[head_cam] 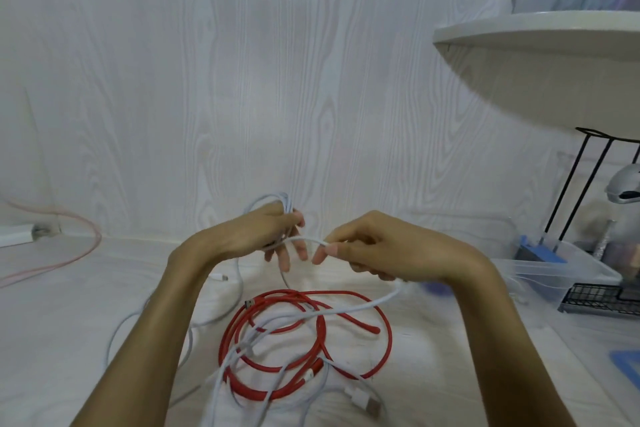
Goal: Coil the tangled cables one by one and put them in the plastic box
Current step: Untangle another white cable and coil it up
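My left hand [263,236] holds several loops of a white cable [277,204] wound round its fingers, raised above the table. My right hand [367,243] pinches the same white cable [306,240] between thumb and fingers, a short span from the left hand; the cable's free length trails down to the right and back across the table. Below both hands lies a red cable [386,333] in loose rings, tangled with other white cables [221,367]. The clear plastic box [568,279] stands at the right, open.
A white wood-grain wall stands close behind. A white round shelf [540,45] overhangs the upper right. A black wire rack [595,298] sits beside the box. A pink cable [90,243] runs along the left. A blue lid edge [628,362] shows at the right edge.
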